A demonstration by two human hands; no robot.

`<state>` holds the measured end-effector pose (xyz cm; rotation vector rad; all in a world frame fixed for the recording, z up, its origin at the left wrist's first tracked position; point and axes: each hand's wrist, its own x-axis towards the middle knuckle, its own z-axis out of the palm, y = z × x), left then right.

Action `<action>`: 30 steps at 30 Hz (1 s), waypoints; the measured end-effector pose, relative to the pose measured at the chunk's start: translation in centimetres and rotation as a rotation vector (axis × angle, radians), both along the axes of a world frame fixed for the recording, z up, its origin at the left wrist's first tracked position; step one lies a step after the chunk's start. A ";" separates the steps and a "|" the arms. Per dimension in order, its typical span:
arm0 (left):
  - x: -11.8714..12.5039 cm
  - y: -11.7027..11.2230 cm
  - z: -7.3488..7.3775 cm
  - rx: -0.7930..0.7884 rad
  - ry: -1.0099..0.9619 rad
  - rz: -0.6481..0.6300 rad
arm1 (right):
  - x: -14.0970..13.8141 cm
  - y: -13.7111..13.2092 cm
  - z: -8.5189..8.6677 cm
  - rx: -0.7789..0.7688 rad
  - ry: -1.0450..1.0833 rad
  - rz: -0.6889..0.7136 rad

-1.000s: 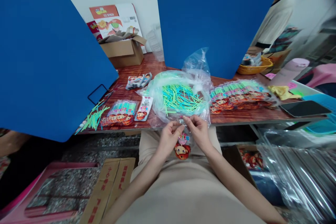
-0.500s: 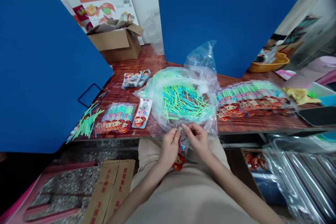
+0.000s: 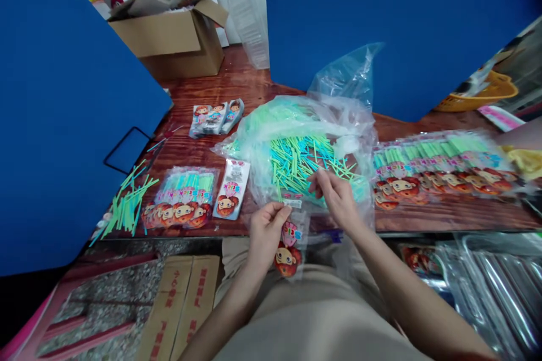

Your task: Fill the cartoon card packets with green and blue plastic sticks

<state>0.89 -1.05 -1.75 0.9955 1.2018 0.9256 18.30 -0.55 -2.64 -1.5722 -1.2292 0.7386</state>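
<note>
My left hand (image 3: 266, 231) pinches the top of a small clear packet (image 3: 290, 242) printed with a cartoon face, held at the table's front edge above my lap. My right hand (image 3: 334, 194) reaches into the open clear plastic bag (image 3: 271, 135) and its fingers close on the green and blue sticks (image 3: 296, 161) piled inside. I cannot tell how many sticks it grips. The bag lies on the wooden table (image 3: 237, 84) straight ahead of me.
Filled packets (image 3: 182, 203) and a single packet (image 3: 231, 194) lie left of the bag, loose sticks (image 3: 125, 203) further left. A long row of filled packets (image 3: 440, 166) lies right. A cardboard box (image 3: 169, 39) stands at the back. Flat cartons (image 3: 178, 304) lie on the floor.
My right hand left the packet and moved up into the bag of sticks. My left hand kept the packet. The camera tilted down and closer to the table.
</note>
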 end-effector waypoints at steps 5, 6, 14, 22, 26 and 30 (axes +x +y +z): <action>-1.1 0.4 0.1 -0.052 0.056 -0.069 | 0.4 7.5 -0.3 -0.404 -0.702 -0.009; -1.2 0.5 0.1 -0.040 0.076 -0.080 | 0.3 8.5 -0.5 -0.450 -0.727 0.021; -1.7 1.3 -0.5 0.149 0.152 -0.088 | 2.2 10.7 0.0 -0.490 -0.562 0.164; -0.8 2.4 -0.4 0.151 0.060 -0.052 | 8.3 9.1 1.0 -0.403 -0.439 0.310; -0.3 2.9 -0.5 0.092 0.022 -0.065 | 8.6 8.7 0.8 -0.472 -0.893 0.316; 0.2 3.4 -0.8 0.085 0.020 -0.047 | 7.2 9.1 0.9 -0.512 -0.956 0.349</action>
